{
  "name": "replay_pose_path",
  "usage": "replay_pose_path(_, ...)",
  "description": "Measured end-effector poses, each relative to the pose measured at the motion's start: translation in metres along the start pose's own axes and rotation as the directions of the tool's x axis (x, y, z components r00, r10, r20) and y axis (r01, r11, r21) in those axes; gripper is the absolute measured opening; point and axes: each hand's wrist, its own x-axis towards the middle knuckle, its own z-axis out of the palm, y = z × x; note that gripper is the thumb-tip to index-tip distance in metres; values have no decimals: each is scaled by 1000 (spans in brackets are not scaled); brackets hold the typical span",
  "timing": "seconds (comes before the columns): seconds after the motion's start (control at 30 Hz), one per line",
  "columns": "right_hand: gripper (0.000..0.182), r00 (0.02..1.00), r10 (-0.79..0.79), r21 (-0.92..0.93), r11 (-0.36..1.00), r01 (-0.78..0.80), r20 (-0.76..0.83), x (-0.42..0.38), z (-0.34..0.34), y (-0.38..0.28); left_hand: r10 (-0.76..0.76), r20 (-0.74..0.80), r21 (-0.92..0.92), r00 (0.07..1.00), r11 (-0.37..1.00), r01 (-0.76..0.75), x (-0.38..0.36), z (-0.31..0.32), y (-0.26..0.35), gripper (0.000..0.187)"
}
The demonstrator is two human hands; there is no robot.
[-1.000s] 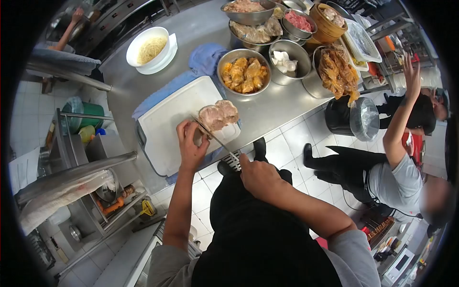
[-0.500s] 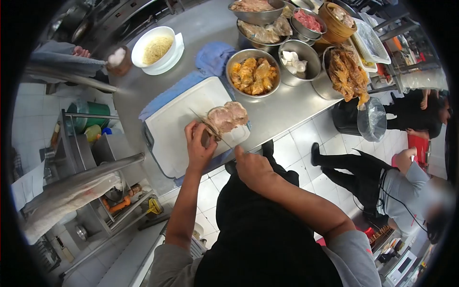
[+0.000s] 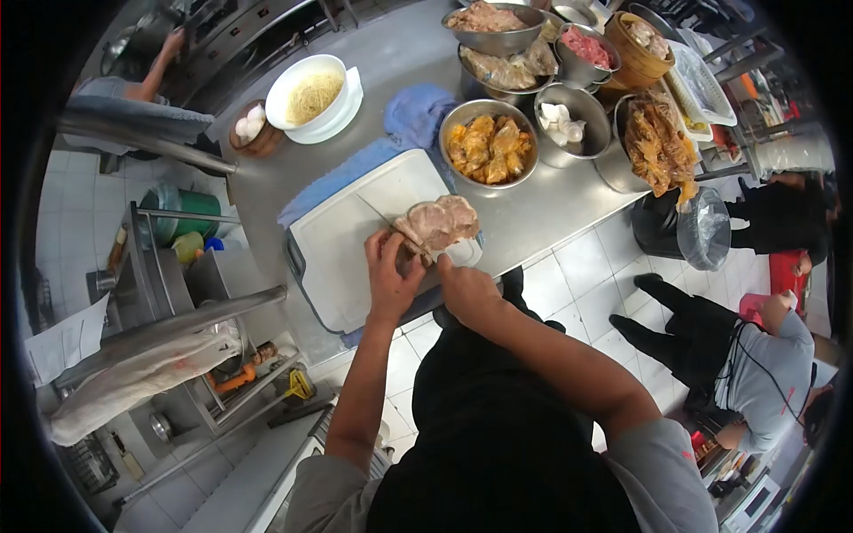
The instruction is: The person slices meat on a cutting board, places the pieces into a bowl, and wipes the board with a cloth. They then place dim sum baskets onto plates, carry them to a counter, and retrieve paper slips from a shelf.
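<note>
A piece of pale, cooked-looking meat [image 3: 440, 220], with slices showing along it, lies on the white cutting board [image 3: 342, 240]. My left hand [image 3: 394, 274] has its fingers curled over the near left end of the meat. In my right hand [image 3: 471, 291], closed in a fist at the board's near edge, is the handle of a knife. Its thin blade [image 3: 373, 209] passes beside my left fingers and the meat, tip pointing to the far left. Much of the blade and the handle are hidden by the hands and the meat.
Beyond the board are a blue cloth [image 3: 418, 108], a bowl of orange pieces [image 3: 489, 185], a metal bowl with white pieces [image 3: 582, 158] and a white bowl of noodles [image 3: 283, 84]. Browned meat [image 3: 659, 147] overhangs the right edge. Co-workers stand left and right; a bin [image 3: 657, 233] is on the floor.
The view has shifted, so the table sits further right and lower. The knife's handle hand has come closer to my left hand, and less blade shows. At far left a co-worker's arm has risen.
</note>
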Motion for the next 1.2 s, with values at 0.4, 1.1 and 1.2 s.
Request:
replay_pose_path(0.4, 41, 988, -109, 439, 897, 51, 109, 3, -50, 52, -36, -104, -63, 994, 998, 29, -29, -19, 1, 37)
replay_pose_path(1.1, 23, 941, 117, 388, 889, -242, 318, -121, -98, 113, 201, 68, 419, 977, 883, -211, -48, -53, -4, 41)
replay_pose_path(1.2, 25, 947, 104, 366, 905, -217, 303, -127, -97, 119, 158, 117, 430, 980, 882, -194, -47, -56, 1, 43)
